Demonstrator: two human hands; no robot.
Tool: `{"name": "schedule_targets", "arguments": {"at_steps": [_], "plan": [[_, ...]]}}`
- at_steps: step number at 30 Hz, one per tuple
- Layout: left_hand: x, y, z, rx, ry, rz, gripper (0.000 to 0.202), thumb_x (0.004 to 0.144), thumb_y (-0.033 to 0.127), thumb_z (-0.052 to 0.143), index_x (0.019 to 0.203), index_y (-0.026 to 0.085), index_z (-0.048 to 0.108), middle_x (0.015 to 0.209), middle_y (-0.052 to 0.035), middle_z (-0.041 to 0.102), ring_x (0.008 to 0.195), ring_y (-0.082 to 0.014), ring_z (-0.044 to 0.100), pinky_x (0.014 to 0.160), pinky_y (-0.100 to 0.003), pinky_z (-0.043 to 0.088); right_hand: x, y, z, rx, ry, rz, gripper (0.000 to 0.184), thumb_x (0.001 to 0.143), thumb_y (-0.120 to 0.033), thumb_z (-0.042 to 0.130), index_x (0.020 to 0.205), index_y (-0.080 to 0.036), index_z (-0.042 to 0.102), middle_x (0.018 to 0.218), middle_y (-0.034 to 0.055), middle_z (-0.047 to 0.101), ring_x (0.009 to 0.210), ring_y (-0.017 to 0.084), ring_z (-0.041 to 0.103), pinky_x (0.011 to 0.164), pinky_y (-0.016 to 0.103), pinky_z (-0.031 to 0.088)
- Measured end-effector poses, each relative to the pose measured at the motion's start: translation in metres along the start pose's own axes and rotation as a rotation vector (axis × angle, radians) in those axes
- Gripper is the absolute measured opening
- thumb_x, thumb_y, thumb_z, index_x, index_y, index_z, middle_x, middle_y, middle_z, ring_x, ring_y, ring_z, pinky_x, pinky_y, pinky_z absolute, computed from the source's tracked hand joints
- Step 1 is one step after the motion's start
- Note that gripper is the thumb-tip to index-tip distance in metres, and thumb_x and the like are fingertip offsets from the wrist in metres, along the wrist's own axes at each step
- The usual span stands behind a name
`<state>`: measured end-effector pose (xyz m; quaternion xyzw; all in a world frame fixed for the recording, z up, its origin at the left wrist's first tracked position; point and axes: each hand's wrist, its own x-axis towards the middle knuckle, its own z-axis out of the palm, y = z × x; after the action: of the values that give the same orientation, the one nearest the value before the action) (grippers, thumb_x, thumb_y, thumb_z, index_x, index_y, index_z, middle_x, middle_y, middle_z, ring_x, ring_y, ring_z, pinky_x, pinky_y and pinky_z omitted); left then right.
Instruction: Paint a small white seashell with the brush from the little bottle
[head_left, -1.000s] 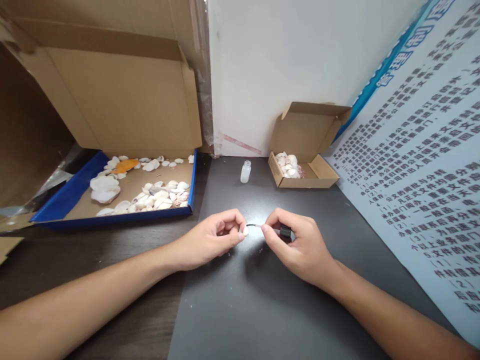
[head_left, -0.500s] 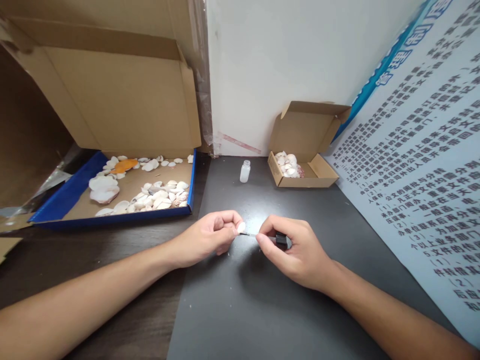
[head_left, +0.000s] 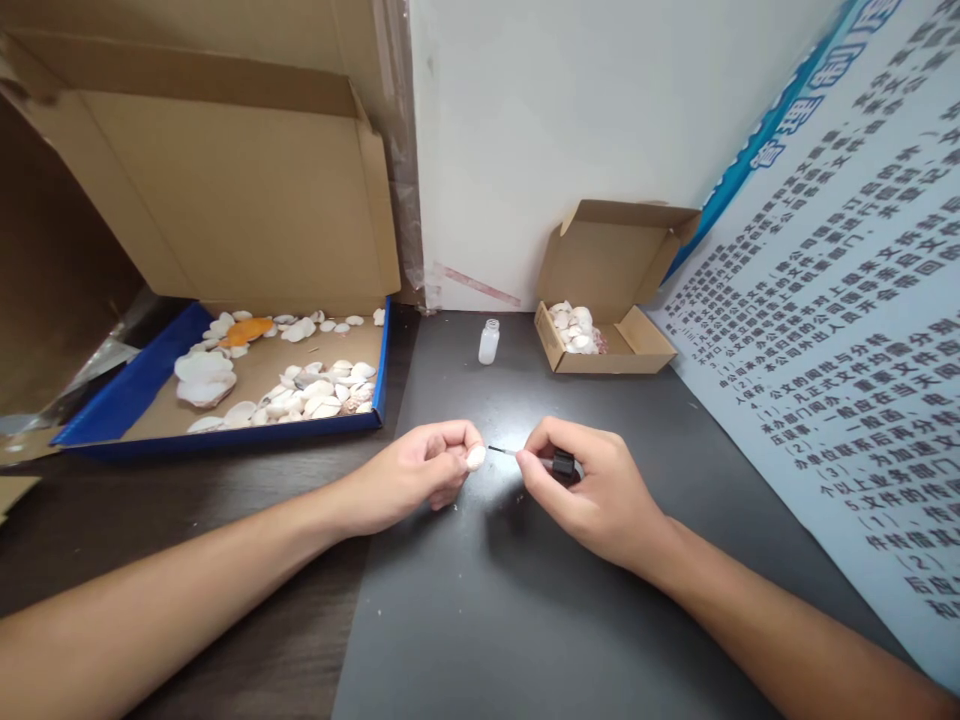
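Observation:
Between the thumb and fingers of my left hand (head_left: 427, 465) is a small white seashell (head_left: 475, 458), its face turned toward me. My right hand (head_left: 589, 485) is closed around a small brush with a black cap (head_left: 563, 465) as its handle. The brush's thin stem points left, and its dark tip stands just apart from the shell. Beyond my hands a small translucent bottle (head_left: 488, 343) stands upright without a cap, with whitish content inside.
At left lies an open blue-edged cardboard box (head_left: 225, 436) with many shells and an orange one (head_left: 246, 332). A smaller open cardboard box (head_left: 637, 350) at back right holds white shells (head_left: 574, 328). A printed poster (head_left: 825, 300) borders the grey work surface (head_left: 450, 640) on the right.
The brush has drawn back to the right, its tip leaving the shell. My left fingers have turned the shell so more of its face shows.

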<state>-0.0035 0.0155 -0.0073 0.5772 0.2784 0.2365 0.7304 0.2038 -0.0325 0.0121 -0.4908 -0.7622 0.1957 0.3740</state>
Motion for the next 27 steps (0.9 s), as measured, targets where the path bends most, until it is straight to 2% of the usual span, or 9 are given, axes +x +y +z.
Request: {"name": "schedule_targets", "arguments": {"at_steps": [2,6,12,16,18,22,27], "plan": [[-0.0004,0.0002,0.0002,-0.002,0.002,0.003,0.021,0.087,0.034,0.061,0.08,0.019,0.048,0.054,0.0099,0.035,0.05,-0.0068,0.029,0.049,-0.02,0.028,0.0001,0.0,-0.0005,0.022,0.007,-0.011,0.02,0.086,-0.018,0.058,0.067,-0.019,0.051,0.059,-0.0051,0.051,0.053,0.008,0.044,0.052,0.021,0.035],[-0.001,0.0011,0.0008,-0.017,0.01,0.006,0.019,0.085,0.033,0.061,0.081,0.019,0.048,0.055,0.0098,0.036,0.05,-0.0072,0.028,0.049,-0.02,0.029,-0.0003,-0.0017,-0.0003,0.062,-0.063,-0.077,0.017,0.087,-0.019,0.057,0.07,-0.019,0.055,0.06,-0.0045,0.053,0.052,0.008,0.043,0.051,0.022,0.035],[-0.002,0.003,0.0008,0.021,0.021,-0.017,0.019,0.084,0.034,0.063,0.081,0.019,0.051,0.054,0.0077,0.041,0.05,-0.0081,0.033,0.047,-0.02,0.023,0.0008,-0.0024,-0.0019,0.002,0.003,-0.017,0.021,0.083,-0.016,0.058,0.065,-0.02,0.049,0.057,-0.0045,0.052,0.051,0.009,0.043,0.052,0.023,0.035],[-0.002,0.0019,0.0002,-0.012,0.026,-0.005,0.019,0.083,0.033,0.064,0.081,0.019,0.052,0.054,0.0074,0.041,0.05,-0.008,0.033,0.047,-0.02,0.024,-0.0005,-0.0029,-0.0018,0.077,-0.078,-0.099,0.018,0.086,-0.019,0.056,0.069,-0.02,0.052,0.06,-0.0037,0.053,0.052,0.01,0.044,0.052,0.023,0.036],[-0.0016,0.0011,-0.0005,-0.033,0.022,0.002,0.019,0.082,0.033,0.065,0.082,0.018,0.053,0.055,0.0073,0.041,0.05,-0.0077,0.033,0.047,-0.02,0.025,-0.0003,-0.0021,-0.0009,0.038,-0.092,-0.074,0.017,0.086,-0.019,0.056,0.069,-0.02,0.053,0.061,-0.0032,0.054,0.053,0.01,0.045,0.053,0.023,0.036],[-0.0002,0.0005,-0.0015,-0.071,0.014,0.0,0.02,0.084,0.034,0.067,0.083,0.017,0.055,0.056,0.0075,0.04,0.05,-0.0071,0.033,0.048,-0.02,0.026,0.0021,-0.0005,-0.0013,-0.043,-0.034,-0.006,0.021,0.083,-0.016,0.058,0.064,-0.019,0.049,0.058,-0.0041,0.053,0.053,0.009,0.044,0.053,0.023,0.034],[-0.0003,0.0022,-0.0002,-0.184,0.006,-0.027,0.022,0.082,0.034,0.071,0.082,0.017,0.056,0.053,0.0093,0.036,0.048,-0.0065,0.028,0.049,-0.021,0.029,0.0011,-0.0018,-0.0017,0.038,-0.053,-0.095,0.017,0.087,-0.019,0.055,0.07,-0.019,0.052,0.062,-0.0032,0.053,0.054,0.01,0.045,0.053,0.023,0.036]]}}
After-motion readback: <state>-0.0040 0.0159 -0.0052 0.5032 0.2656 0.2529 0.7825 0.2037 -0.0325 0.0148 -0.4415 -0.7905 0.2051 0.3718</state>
